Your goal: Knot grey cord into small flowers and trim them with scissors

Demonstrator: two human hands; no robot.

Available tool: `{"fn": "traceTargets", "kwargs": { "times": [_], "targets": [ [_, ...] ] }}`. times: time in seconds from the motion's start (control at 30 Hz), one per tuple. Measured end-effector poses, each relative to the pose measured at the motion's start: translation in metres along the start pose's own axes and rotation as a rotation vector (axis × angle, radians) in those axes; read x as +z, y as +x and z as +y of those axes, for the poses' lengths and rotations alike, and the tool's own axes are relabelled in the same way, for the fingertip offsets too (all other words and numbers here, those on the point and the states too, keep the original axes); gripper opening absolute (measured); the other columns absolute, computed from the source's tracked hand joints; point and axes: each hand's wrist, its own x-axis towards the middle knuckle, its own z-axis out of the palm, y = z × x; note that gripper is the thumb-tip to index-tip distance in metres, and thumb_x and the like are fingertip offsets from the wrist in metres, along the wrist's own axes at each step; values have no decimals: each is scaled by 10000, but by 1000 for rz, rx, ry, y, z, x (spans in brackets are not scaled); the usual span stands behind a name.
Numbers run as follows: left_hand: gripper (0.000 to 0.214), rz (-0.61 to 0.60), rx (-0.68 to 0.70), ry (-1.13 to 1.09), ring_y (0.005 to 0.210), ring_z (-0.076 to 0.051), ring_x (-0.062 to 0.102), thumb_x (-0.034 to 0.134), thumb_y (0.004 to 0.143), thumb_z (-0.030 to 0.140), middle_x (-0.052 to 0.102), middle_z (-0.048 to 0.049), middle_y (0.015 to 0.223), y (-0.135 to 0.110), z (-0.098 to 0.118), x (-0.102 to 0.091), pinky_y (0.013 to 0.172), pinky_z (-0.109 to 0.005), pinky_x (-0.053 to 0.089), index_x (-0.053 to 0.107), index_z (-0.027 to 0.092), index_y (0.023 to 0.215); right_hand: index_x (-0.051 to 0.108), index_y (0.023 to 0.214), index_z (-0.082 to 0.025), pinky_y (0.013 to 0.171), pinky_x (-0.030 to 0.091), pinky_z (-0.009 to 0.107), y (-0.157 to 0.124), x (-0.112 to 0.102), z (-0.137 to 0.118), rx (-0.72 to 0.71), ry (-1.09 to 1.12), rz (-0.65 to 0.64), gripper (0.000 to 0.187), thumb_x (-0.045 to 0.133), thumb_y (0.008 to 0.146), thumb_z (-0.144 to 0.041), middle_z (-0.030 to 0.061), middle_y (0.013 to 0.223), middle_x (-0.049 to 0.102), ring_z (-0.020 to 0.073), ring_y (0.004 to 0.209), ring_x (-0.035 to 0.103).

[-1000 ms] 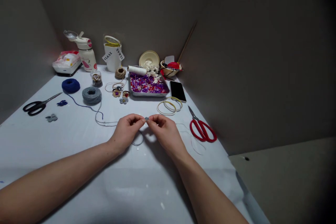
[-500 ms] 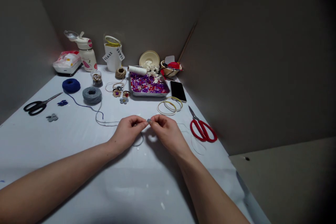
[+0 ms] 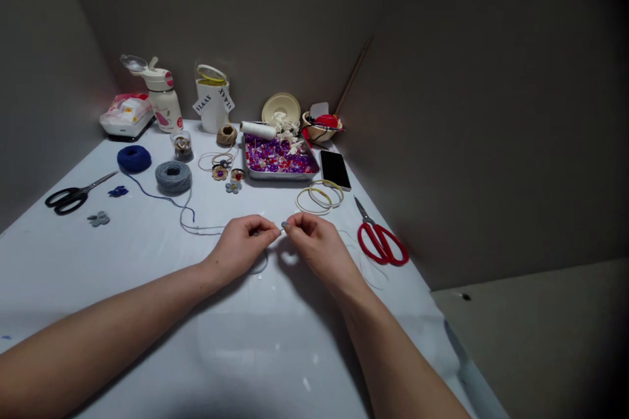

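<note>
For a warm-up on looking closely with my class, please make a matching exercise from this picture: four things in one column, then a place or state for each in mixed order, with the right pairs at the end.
Things:
1. Water bottle
2. Phone
3. Grey yarn
4. Small grey piece

Places and states:
A. Pinched in the right hand
B. Lid flipped up
C. Lying flat beside the tray of beads
D. A strand trails from it towards the left hand

Right pairs: 1-B, 2-C, 3-D, 4-A
</note>
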Motion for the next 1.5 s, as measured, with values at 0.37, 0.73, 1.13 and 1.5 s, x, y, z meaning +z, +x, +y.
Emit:
{"fn": "traceTargets", "kwargs": {
  "times": [0.37,0.73,1.13,1.5],
  "targets": [
    [137,-21,-45,36,578,-102,437,616,722,262,574,-8,644,2,2,-3,562,-255,333,661,133,730,540,712,-181,492,278,241,-2,-5,-2,6,-61,-148,81,514,698,-256,-41,604,460,94,522,373],
    [120,-134,-47,167,555,-110,446,574,736,229,597,-18,635,3,9,-6,542,-254,335,654,146,700,528,691,-183,491,270,239,-2,-12,-3,-32,-248,-269,51,477,696,-184,-38,582,454,97,525,366],
    [199,-312,36,445,603,-124,474,536,775,275,631,-21,669,7,-6,-13,576,-252,337,684,143,785,542,688,-179,530,304,223,-5,-17,-5,-53,-519,-356,46,505,713,-169,-9,604,550,100,561,426],
    [169,-331,66,416,556,-123,451,542,736,238,610,-16,616,5,-7,-13,521,-241,314,692,158,736,576,671,-180,523,299,234,-6,-16,-5,-35,-499,-393,59,524,691,-163,-5,596,560,111,562,446]
  ]
}}
